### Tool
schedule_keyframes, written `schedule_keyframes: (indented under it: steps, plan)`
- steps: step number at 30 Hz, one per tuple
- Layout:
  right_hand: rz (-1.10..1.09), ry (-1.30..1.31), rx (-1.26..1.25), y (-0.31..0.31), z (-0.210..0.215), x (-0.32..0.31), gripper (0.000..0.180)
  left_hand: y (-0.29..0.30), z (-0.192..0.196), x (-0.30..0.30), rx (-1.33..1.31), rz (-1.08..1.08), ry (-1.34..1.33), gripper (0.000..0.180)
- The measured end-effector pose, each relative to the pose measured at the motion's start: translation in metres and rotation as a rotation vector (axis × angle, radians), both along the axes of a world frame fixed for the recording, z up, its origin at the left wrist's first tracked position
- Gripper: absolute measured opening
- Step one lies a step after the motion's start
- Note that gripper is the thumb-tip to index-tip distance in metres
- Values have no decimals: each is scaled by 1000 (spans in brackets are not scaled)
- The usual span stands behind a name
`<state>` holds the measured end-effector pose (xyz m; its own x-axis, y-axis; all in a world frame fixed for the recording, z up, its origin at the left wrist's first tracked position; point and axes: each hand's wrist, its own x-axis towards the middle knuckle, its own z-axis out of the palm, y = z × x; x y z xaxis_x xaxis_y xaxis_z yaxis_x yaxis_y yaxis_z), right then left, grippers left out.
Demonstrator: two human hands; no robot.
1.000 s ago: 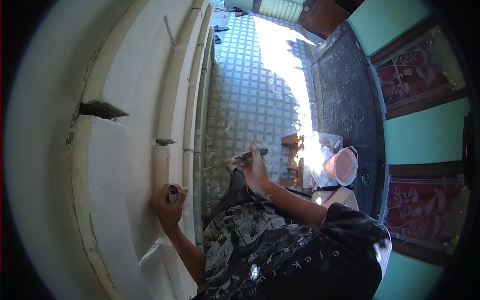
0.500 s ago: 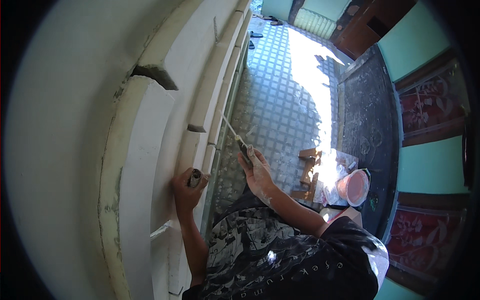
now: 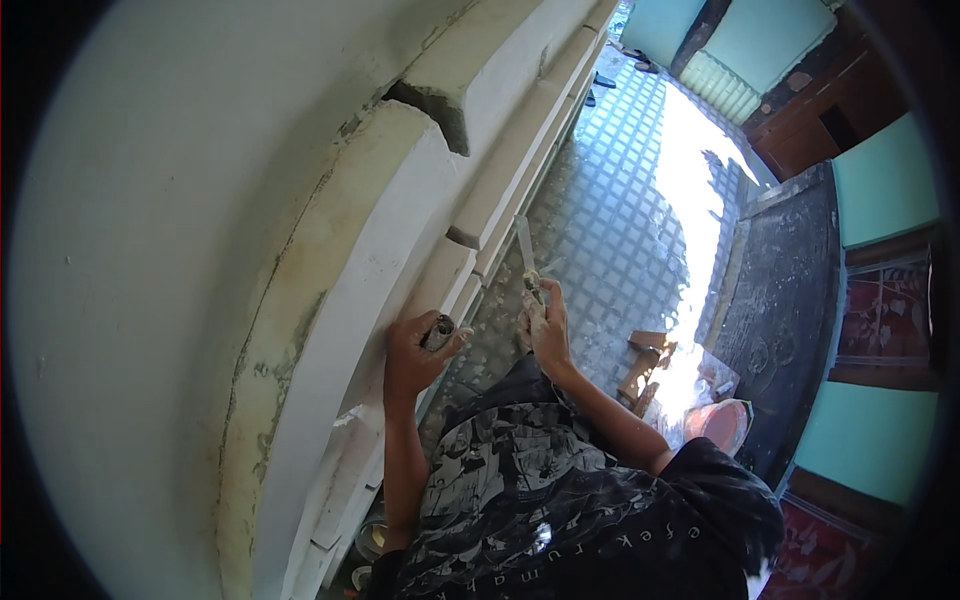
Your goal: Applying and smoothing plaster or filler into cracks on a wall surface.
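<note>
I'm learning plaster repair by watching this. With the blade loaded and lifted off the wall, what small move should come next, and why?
Probably bring the putty knife in the right hand leftward onto the white moulding. Its blade carries a lump of filler and points up, clear of the wall, while the left hand, gripping a small dark object, already rests against the moulding.

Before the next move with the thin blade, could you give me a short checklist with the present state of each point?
1. Right hand grips the thin blade: ok.
2. Blade tip touches the white moulding: not ok, it stands apart, over the floor.
3. Left hand holds a small dark thing against the moulding: ok.
4. Putty on the blade: cannot tell.
5. Gap in the moulding filled: not ok, open.
</note>
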<state>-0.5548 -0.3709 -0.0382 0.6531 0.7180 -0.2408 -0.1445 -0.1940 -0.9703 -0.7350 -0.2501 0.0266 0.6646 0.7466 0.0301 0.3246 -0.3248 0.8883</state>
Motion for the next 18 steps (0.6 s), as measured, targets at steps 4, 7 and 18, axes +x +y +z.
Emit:
schedule_keyframes:
  steps: [4,7,18]
  plan:
    - [57,-460,223,3,18,-10,29,-2,0,1,11,12,-89,30]
    - [1,-553,85,11,7,-1,26,-3,11,4,44,8,-64,29]
    - [-66,-303,688,20,84,-7,34,-5,13,7,103,-6,-153,30]
